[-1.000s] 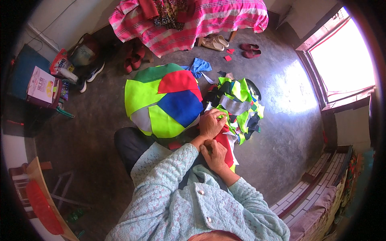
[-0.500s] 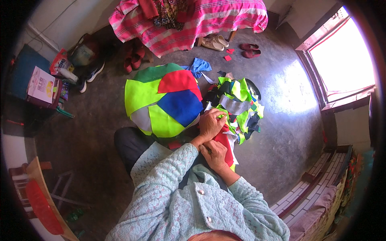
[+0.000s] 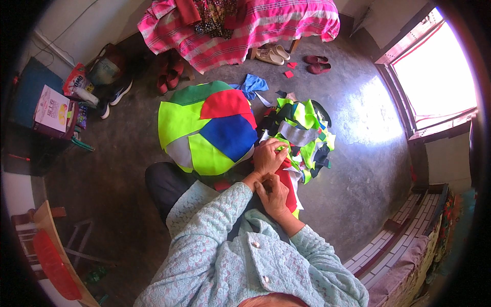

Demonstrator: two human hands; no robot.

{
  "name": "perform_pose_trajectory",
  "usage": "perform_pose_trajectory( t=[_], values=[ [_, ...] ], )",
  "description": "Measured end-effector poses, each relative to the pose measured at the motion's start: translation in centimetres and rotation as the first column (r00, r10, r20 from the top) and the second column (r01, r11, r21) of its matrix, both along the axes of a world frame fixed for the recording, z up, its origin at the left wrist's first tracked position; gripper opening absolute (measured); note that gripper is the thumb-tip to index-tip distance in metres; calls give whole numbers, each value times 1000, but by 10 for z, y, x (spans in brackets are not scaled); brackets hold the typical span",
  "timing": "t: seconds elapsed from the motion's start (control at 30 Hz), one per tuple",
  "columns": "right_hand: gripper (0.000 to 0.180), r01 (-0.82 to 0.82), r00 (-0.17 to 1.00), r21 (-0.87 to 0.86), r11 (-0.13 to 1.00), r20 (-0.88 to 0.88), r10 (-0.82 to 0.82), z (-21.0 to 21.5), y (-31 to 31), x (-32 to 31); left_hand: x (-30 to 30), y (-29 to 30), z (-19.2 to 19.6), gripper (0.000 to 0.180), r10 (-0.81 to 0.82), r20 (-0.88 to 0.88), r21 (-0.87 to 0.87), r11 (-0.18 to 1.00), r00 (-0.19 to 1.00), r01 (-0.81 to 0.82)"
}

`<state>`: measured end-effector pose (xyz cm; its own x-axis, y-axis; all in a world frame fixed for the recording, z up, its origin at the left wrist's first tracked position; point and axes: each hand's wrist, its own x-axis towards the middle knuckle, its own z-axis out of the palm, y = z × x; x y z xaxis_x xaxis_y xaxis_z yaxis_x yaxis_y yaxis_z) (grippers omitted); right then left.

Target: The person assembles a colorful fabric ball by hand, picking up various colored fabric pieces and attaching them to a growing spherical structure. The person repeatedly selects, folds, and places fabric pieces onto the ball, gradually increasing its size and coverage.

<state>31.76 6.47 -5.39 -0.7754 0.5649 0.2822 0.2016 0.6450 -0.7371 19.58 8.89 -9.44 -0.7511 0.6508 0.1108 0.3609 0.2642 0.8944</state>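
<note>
Head view, looking down on a person seated on a dark concrete floor. The left hand lies on the near edge of a heap of fabric scraps — yellow-green, grey and dark pieces piled just right of the knees — with its fingers curled down onto the cloth; whether they actually pinch a piece cannot be told. The right hand sits just below the left, almost touching its wrist, fingers bent and pressed against a red fabric piece that lies in the lap and runs up toward the heap. The grip of the right hand on this piece appears closed, though the fingertips are hidden.

To the left of the hands, touching the heap, lies a round patchwork cushion sewn from yellow-green, red, blue, green and grey panels. A blue cloth scrap lies just beyond it. Both forearms wear a pale blue knitted cardigan.

Farther off — a bed with a pink striped cover along the top, light sandals and dark red slippers beneath its edge, a bright window at right, and a cardboard box at left.
</note>
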Motion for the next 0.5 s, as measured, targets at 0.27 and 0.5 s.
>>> perform_pose_trajectory(
  t=[0.27,0.5],
  values=[
    [25,0,999,69,998,-50,4,-1,-2,-1,-1,1,-3,20,5,-7,15,1000,1000,-5],
    [23,-7,1000,23,1000,-24,8,1,-2,-1,0,1,1,19,3,-4,-2,1000,1000,-3]
  ],
)
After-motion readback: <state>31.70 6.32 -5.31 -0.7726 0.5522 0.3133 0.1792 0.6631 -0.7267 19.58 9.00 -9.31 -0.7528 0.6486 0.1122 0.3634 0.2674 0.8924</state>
